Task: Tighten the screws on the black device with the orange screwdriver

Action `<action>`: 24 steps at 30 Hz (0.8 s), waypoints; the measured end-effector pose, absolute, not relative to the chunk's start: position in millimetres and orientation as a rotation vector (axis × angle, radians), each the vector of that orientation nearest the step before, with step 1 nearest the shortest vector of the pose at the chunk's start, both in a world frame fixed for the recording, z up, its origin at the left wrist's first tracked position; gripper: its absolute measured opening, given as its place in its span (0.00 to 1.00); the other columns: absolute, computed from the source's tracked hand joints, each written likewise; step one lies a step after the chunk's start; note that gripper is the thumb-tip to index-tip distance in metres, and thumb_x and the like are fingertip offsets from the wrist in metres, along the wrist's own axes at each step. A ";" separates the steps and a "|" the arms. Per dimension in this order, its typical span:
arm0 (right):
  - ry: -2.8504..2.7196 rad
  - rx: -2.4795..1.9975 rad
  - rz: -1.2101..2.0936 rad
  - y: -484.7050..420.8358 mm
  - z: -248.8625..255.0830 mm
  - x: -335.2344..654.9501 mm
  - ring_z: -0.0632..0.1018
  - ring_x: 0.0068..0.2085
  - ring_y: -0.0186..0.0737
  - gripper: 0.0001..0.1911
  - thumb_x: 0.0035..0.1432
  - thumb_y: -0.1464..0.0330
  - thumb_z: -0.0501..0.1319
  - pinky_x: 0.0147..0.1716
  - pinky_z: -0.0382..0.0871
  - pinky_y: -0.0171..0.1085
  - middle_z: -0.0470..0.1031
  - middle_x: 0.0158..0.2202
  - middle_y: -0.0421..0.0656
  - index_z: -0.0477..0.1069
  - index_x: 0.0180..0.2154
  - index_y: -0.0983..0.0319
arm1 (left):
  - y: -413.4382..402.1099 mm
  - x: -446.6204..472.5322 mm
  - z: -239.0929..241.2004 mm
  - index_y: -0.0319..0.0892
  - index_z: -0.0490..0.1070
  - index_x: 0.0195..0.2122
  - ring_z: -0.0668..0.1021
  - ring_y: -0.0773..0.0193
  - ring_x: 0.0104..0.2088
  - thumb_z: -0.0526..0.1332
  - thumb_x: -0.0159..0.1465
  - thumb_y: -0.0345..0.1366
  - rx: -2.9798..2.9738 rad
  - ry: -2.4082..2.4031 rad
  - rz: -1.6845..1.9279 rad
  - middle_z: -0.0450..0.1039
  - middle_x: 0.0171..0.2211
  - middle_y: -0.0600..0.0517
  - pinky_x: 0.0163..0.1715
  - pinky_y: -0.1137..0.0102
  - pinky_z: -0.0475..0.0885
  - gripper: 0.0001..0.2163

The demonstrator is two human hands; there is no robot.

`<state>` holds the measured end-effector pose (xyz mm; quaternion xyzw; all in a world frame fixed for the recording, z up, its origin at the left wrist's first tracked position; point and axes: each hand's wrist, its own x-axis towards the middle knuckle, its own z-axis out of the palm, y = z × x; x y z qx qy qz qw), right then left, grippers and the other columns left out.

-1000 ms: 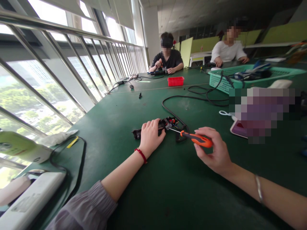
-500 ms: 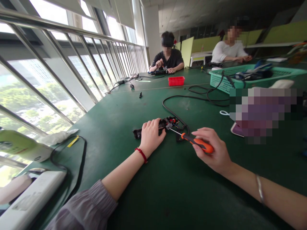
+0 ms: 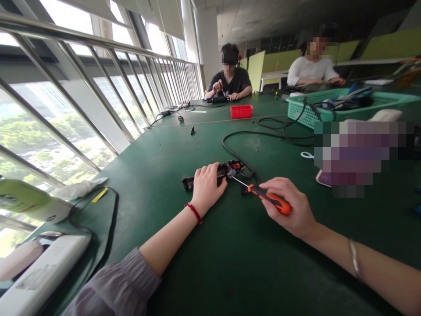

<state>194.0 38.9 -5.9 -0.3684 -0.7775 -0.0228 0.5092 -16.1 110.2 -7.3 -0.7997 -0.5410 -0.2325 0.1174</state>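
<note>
My left hand point(image 3: 208, 186) is wrapped over a black corded device point(image 3: 189, 182) and presses it against the green table point(image 3: 210, 272). The device's housing is opened up, with red parts and wires showing at its right end; its exact kind I cannot make out. My right hand point(image 3: 291, 208) grips a screwdriver point(image 3: 278, 202) by its orange and black handle. The shaft points left and its tip meets the exposed inner parts, just right of my left hand. A black cord point(image 3: 226, 138) runs from the device up and to the right.
A red tray point(image 3: 241, 112) and a small black part point(image 3: 192, 131) lie farther off. At right stand a green basket point(image 3: 315, 115) with tools and a blurred purple object point(image 3: 355, 153). A power strip point(image 3: 42, 272) and green bottle point(image 3: 29, 199) are at left. Two people sit across the table.
My right hand and the screwdriver handle have shifted slightly left, with the fingers moved along the handle. My left hand and the device have stayed in place.
</note>
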 end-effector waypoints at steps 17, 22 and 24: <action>-1.781 -0.928 -0.002 38.2 -7.5 194.7 0.77 0.35 0.40 0.16 0.52 0.72 0.59 0.34 0.73 0.39 0.73 0.35 0.44 0.64 0.44 0.59 | 109.9 -16.7 -7.3 0.39 0.63 0.50 0.72 0.55 0.43 0.53 0.62 0.38 -2.346 -1.572 -0.679 0.73 0.44 0.47 0.47 0.62 0.63 0.16; -1.904 -0.984 0.168 36.8 -5.9 195.5 0.75 0.25 0.34 0.05 0.54 0.72 0.58 0.26 0.69 0.33 0.74 0.26 0.39 0.67 0.36 0.59 | 109.7 -16.4 -7.1 0.39 0.63 0.50 0.72 0.55 0.43 0.54 0.62 0.38 -2.336 -1.573 -0.683 0.73 0.44 0.47 0.47 0.62 0.63 0.17; -1.891 -0.993 0.239 35.9 -4.8 196.3 0.73 0.23 0.32 0.04 0.55 0.72 0.56 0.23 0.67 0.32 0.74 0.26 0.39 0.68 0.34 0.60 | 109.8 -16.2 -7.4 0.39 0.63 0.50 0.72 0.55 0.43 0.54 0.61 0.38 -2.338 -1.570 -0.682 0.73 0.44 0.47 0.47 0.62 0.63 0.17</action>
